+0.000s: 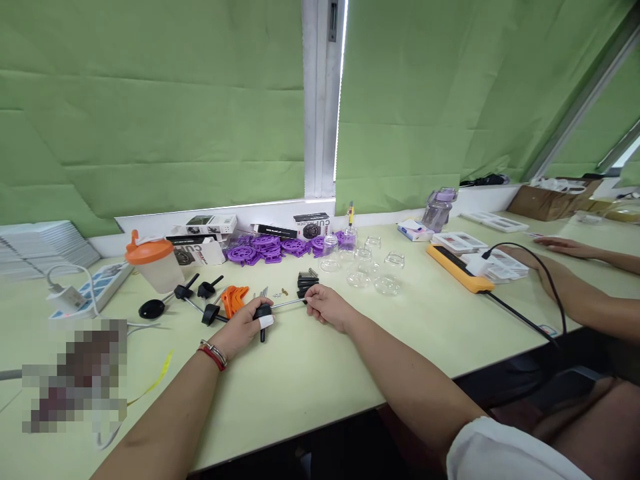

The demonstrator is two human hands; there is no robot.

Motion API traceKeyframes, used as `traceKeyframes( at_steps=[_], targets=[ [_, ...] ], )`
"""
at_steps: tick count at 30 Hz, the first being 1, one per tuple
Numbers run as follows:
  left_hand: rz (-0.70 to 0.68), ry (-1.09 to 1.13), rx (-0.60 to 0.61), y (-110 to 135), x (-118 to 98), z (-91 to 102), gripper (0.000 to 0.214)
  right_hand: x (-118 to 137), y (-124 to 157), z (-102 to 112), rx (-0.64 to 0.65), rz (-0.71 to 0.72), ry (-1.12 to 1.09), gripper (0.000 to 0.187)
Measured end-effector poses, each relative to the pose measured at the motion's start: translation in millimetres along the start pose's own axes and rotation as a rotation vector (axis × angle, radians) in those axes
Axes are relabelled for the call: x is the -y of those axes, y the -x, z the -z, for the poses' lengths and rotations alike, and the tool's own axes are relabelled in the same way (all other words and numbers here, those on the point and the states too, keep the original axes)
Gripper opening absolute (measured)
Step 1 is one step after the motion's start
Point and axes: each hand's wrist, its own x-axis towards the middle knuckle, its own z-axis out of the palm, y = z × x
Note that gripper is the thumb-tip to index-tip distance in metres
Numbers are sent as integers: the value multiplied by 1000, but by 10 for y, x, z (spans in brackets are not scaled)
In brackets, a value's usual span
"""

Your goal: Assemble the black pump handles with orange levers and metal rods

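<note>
My left hand (244, 331), with a white wrap on one finger, is closed around a black plastic part (263, 311) that has a short handle sticking down. A thin metal rod (288, 304) runs out of this part to the right. The fingertips of my right hand (327, 307) pinch the rod's far end. Similar black parts with rods (211, 314) lie to the left, beside orange plastic pieces (234, 300). Just beyond my right hand are black pieces (306, 283) and several small springs or screws. Tiny brass-coloured bits (285, 291) lie between my hands.
Behind lie purple plastic parts (267, 248), boxes (203, 252) and clear plastic cups (387, 283). An orange-lidded cup (153, 263) stands left. At right are an orange power strip (457, 268) with a black cable, a purple bottle (440, 209) and another person's arms (570, 287).
</note>
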Motion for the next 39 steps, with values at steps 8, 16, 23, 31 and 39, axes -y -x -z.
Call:
traceKeyframes(
  at_steps=[8,16,23,31,39],
  targets=[
    [5,0,-3,6,-19,4,45,16,10,-25,-7,3,16,8],
    [6,-38,-6,13,-52,3,47,-7,-12,-21,-4,1,32,15],
    [3,-55,-10,22,-81,0,46,-18,-14,-11,-10,-7,31,15],
    [-6,-66,-3,15,-56,6,46,-33,-14,-1,13,23,29,8],
    [0,-25,10,13,-33,-9,44,-37,-23,-16,8,15,45,14]
  ],
)
